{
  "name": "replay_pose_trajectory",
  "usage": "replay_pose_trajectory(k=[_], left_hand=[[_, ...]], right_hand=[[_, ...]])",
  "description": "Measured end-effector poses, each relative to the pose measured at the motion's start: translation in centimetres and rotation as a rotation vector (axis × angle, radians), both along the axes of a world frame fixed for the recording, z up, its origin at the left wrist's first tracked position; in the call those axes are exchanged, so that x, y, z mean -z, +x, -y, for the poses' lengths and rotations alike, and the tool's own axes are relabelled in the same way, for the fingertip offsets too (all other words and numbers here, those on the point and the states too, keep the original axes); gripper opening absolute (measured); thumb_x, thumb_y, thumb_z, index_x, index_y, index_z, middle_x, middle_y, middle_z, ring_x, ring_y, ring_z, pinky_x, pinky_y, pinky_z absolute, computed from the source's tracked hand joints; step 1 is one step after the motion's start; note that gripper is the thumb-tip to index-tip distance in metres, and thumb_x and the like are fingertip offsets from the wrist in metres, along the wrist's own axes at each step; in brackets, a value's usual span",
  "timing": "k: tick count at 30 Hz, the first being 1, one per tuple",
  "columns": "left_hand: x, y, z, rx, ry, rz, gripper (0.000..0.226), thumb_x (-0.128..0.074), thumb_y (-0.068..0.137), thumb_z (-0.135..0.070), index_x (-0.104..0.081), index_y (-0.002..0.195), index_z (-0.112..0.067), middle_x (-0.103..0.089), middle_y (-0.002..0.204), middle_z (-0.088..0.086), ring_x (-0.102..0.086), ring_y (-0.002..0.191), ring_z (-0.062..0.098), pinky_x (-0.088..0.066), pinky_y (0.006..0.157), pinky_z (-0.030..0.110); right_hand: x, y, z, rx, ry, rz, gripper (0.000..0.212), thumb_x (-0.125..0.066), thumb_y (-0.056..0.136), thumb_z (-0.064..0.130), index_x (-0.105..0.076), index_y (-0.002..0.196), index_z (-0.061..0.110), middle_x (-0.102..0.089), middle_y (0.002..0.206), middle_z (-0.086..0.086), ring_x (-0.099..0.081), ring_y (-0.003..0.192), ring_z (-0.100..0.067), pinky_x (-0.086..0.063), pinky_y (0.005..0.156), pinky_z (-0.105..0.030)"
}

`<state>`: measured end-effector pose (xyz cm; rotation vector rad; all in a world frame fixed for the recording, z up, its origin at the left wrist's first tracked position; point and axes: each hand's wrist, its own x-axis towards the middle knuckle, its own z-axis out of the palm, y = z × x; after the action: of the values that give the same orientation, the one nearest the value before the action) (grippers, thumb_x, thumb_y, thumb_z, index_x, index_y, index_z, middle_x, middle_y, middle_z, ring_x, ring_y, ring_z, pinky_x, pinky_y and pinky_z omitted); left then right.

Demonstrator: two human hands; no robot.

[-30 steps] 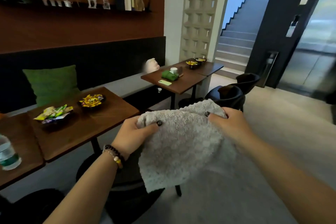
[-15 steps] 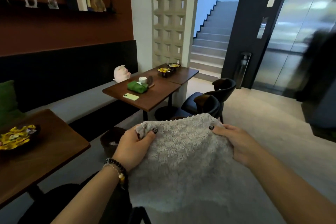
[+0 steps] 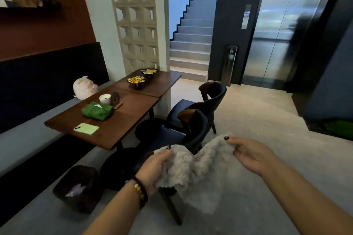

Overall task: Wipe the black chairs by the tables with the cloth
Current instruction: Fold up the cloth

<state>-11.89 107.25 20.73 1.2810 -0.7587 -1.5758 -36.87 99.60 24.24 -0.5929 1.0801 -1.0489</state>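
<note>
A fluffy grey cloth [image 3: 196,170] hangs between my two hands in front of me. My left hand [image 3: 155,170] grips its left corner and my right hand [image 3: 250,155] pinches its right corner; the middle sags. Just beyond the cloth stands a black chair [image 3: 193,131] with a curved back, tucked at the near wooden table [image 3: 118,120]. A second black chair [image 3: 214,95] stands behind it at the far table [image 3: 164,82]. The cloth hides part of the near chair's seat and legs.
The tables carry a green pouch [image 3: 97,111], a green phone [image 3: 86,128], a cup [image 3: 105,98] and candy bowls [image 3: 136,81]. A plush pig [image 3: 84,87] sits on the grey bench [image 3: 23,139]. A dark bin [image 3: 78,189] stands on the floor at left. Stairs [image 3: 193,44] and a lift door [image 3: 282,25] lie ahead.
My view has swung right and moved closer to the far pair of tables and chairs. The cloth, held taut and spread earlier, now sags in the middle, still held by both hands.
</note>
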Motion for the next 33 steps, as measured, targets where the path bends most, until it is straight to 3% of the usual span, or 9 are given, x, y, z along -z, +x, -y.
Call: replay_pose_trajectory(k=[3,7,12,16,18,20,22,28,33], left_hand=[[-1.5,-2.6,9.2,0.002,-0.13,-0.034,0.039,-0.056,0.092,-0.032,-0.066,0.12,-0.007,-0.068,0.117,0.016,-0.065,0.109,0.031,-0.051,0.094,0.042],[-3.3,-5.8,20.0,-0.064,-0.169,-0.282,0.05,-0.066,0.08,-0.043,-0.071,0.113,-0.007,-0.065,0.121,0.018,-0.065,0.109,0.031,-0.056,0.082,0.038],[-6.1,-10.0,33.1,-0.105,-0.126,-0.378,0.055,-0.039,0.096,-0.048,-0.074,0.106,-0.006,-0.065,0.122,0.016,-0.065,0.109,0.029,-0.056,0.081,0.038],[-8.4,-11.9,41.8,-0.145,-0.202,-0.369,0.043,-0.043,0.097,-0.036,-0.078,0.096,-0.011,-0.07,0.113,0.013,-0.068,0.103,0.028,-0.056,0.079,0.039],[-9.0,-12.1,46.1,-0.157,-0.234,-0.381,0.04,-0.045,0.097,-0.031,-0.08,0.086,-0.014,-0.073,0.106,0.011,-0.07,0.096,0.027,-0.057,0.077,0.04],[-9.3,-12.2,50.5,-0.165,-0.242,-0.383,0.036,-0.048,0.096,-0.03,-0.079,0.089,-0.012,-0.072,0.107,0.012,-0.07,0.095,0.029,-0.057,0.076,0.041],[-9.4,-12.2,55.0,-0.171,-0.234,-0.376,0.032,-0.05,0.095,-0.028,-0.072,0.105,-0.006,-0.07,0.112,0.016,-0.069,0.099,0.032,-0.057,0.078,0.042],[-8.6,-11.2,69.0,-0.243,-0.273,-0.065,0.018,-0.052,0.096,-0.008,-0.069,0.096,-0.003,-0.073,0.091,0.016,-0.071,0.079,0.03,-0.059,0.066,0.037],[-8.5,-10.5,77.1,-0.225,-0.248,-0.051,0.018,-0.056,0.095,-0.013,-0.073,0.088,-0.01,-0.074,0.088,0.012,-0.072,0.076,0.024,-0.057,0.057,0.032]], right_hand=[[-2.2,-3.4,7.5,0.051,-0.072,0.086,0.012,-0.053,0.089,-0.009,-0.064,0.091,-0.004,-0.068,0.087,-0.016,-0.066,0.078,-0.023,-0.058,0.066,-0.025],[-5.6,-8.0,17.8,0.049,-0.218,0.283,0.027,-0.058,0.083,-0.004,-0.065,0.106,0.007,-0.075,0.098,-0.012,-0.074,0.087,-0.021,-0.061,0.069,-0.033],[-5.8,-8.6,28.8,-0.078,-0.273,0.082,0.033,-0.062,0.088,0.009,-0.062,0.112,0.032,-0.074,0.103,0.01,-0.07,0.095,-0.009,-0.042,0.075,-0.032],[-3.3,-6.9,36.8,-0.103,-0.14,0.084,0.031,-0.06,0.092,0.034,-0.058,0.123,0.032,-0.072,0.11,0.005,-0.063,0.1,-0.017,-0.037,0.095,-0.04],[-1.8,-5.4,40.4,-0.158,-0.028,0.141,0.023,-0.056,0.091,0.048,-0.062,0.106,0.032,-0.075,0.099,-0.001,-0.067,0.09,-0.022,-0.043,0.084,-0.038],[-0.7,-3.8,43.9,-0.214,0.078,0.171,0.035,-0.056,0.088,0.054,-0.069,0.109,0.028,-0.074,0.103,-0.008,-0.069,0.094,-0.026,-0.05,0.073,-0.036],[0.5,-2.6,48.0,-0.254,0.132,0.209,0.054,-0.06,0.083,0.057,-0.071,0.116,0.016,-0.069,0.117,-0.013,-0.062,0.111,-0.031,-0.05,0.09,-0.039],[1.0,-3.1,62.0,-0.161,0.151,0.213,0.024,-0.053,0.098,0.017,-0.062,0.118,0.006,-0.072,0.096,-0.016,-0.069,0.087,-0.03,-0.056,0.074,-0.039],[-0.3,-7.3,72.8,-0.006,0.08,0.025,0.041,-0.058,0.091,-0.006,-0.052,0.129,0.009,-0.061,0.117,-0.02,-0.061,0.095,-0.032,-0.052,0.073,-0.04]])
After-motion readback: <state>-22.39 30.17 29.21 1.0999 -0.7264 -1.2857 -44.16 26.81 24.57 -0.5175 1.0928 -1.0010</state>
